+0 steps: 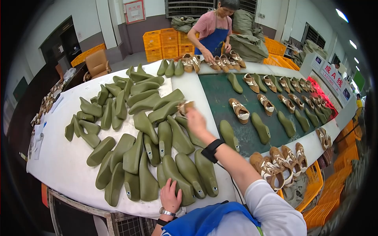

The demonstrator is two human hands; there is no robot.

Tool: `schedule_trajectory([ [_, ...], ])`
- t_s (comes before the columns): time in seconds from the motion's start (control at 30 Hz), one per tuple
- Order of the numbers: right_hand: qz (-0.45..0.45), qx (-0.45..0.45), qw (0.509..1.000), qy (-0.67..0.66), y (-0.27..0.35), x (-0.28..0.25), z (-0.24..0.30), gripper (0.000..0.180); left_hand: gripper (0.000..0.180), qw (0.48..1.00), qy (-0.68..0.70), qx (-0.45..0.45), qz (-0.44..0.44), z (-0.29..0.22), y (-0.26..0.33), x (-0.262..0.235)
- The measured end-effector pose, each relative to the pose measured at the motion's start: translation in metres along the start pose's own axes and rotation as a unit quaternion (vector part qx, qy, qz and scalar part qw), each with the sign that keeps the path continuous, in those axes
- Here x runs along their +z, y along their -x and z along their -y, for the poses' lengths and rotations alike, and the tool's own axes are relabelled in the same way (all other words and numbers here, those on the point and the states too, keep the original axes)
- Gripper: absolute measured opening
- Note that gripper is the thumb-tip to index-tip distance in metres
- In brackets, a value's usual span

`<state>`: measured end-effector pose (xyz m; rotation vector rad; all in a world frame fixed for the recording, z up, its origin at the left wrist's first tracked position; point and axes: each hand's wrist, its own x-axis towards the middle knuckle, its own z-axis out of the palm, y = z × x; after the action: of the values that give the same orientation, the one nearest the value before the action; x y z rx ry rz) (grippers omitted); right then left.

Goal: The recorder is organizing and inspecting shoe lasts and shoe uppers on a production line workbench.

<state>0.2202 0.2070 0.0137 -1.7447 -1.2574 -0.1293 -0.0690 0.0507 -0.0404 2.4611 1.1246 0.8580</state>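
- Around you is a workshop hall with grey-banded walls, stacked orange crates (pixel 169 42) at the far end and more orange crates along the right side.
- Your table (pixel 59 157) is white and curved, and a dark green belt (pixel 220 92) runs along its right half.
- Olive-green shoe lasts (pixel 145 129) lie in a dense heap across the white part, most on their sides and touching one another.
- Your right hand (pixel 195 120) is stretched out over the far edge of that heap, fingers closed around a tan-and-white shoe (pixel 185 106).
- That shoe sits at your fingertips, just beyond the hand and lifted above the lasts under it, close to the seam between white table and green belt.
- Your left hand (pixel 170 196) rests near the table's front edge, palm down, fingers spread narrowly on the heel end of a green last (pixel 177 177) in the front row; it presses rather than grips.
- Along the belt, more tan shoes (pixel 239 110) and single green lasts lie well apart from each other.
- Just right of your right forearm, a cluster of tan shoes (pixel 279 163) crowds the table's edge.
- Across the table, another person in a blue apron (pixel 214 39) has both hands on a row of tan shoes.
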Motion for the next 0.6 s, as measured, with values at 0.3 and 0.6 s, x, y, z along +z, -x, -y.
schedule_trajectory([
  [0.3, -0.004, 0.212, 0.882, -0.421, -0.011, -0.180, 0.008, 0.022, 0.040, 0.988, 0.144, -0.063, -0.010, 0.019, 0.004, -0.004],
  [0.6, 0.239, 0.292, 0.744, -0.552, 0.044, -0.178, 0.055, 0.024, 0.085, 0.646, 0.727, -0.122, 0.200, -0.038, -0.055, -0.087],
])
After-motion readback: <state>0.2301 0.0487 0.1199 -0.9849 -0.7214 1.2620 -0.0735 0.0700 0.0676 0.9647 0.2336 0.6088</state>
